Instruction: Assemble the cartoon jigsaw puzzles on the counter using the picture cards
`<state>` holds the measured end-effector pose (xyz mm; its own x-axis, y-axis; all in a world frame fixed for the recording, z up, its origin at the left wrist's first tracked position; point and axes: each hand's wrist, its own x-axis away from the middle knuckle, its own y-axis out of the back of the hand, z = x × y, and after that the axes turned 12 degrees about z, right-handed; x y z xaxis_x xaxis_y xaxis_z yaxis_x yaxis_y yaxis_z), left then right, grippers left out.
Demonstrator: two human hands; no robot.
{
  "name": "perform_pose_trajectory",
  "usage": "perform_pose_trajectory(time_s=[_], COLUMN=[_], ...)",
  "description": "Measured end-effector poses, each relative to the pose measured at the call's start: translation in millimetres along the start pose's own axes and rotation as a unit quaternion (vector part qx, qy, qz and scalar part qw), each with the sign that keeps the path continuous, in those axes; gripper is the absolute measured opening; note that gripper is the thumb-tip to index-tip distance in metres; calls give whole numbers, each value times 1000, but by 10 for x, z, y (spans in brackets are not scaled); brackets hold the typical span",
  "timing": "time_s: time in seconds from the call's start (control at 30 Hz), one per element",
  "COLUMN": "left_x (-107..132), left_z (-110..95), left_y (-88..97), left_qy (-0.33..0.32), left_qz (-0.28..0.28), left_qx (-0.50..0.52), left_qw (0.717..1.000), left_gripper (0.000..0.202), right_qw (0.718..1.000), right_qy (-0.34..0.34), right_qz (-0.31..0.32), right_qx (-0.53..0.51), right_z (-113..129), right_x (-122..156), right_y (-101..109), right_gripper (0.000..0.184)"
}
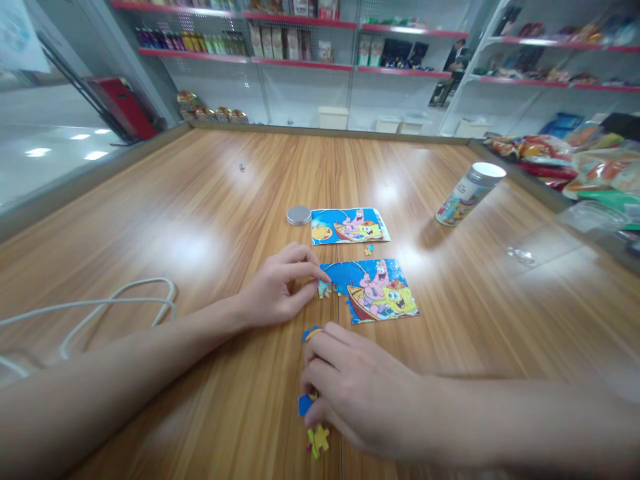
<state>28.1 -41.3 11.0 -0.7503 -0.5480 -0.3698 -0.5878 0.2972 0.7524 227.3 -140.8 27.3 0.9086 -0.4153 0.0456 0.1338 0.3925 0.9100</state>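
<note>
A partly assembled jigsaw puzzle (370, 293) lies on the table, showing a pink and a yellow cartoon figure in a boat. At its left edge, my left hand (285, 283) has thumb and index finger closed on a small puzzle piece (324, 291). Nearer to me, my right hand (355, 383) is curled over loose pieces, with a blue puzzle piece (305, 405) between thumb and finger. A yellow puzzle piece (319, 440) rests just below the right thumb. Another blue-and-yellow piece (311, 333) shows by the right knuckles; anything under the palm is hidden.
Beyond the puzzle lie a matching picture card (350, 226), a single loose piece (369, 250) and a round metal lid (299, 215). A printed canister (470, 193) stands at the right. A white cable (120, 300) loops at the left. Snack bags (545, 157) sit past the right edge.
</note>
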Motion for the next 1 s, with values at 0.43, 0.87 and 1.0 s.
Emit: perform_pose_trajectory(time_s=[0.43, 0.87, 1.0], left_x=[30, -22, -29], left_z=[-227, -210, -258], left_y=[56, -116, -125], left_qy=[-144, -70, -58], left_qz=[208, 155, 159], left_qx=[-29, -97, -112], left_qw=[967, 981, 979], left_gripper=[26, 18, 14], right_qw=[982, 998, 997], right_qy=[-73, -59, -69], right_qz=[-100, -21, -10], right_qx=[-140, -28, -46], right_z=[-537, -958, -968], right_x=[146, 292, 277], right_y=[485, 498, 473], right_gripper=[15, 24, 30])
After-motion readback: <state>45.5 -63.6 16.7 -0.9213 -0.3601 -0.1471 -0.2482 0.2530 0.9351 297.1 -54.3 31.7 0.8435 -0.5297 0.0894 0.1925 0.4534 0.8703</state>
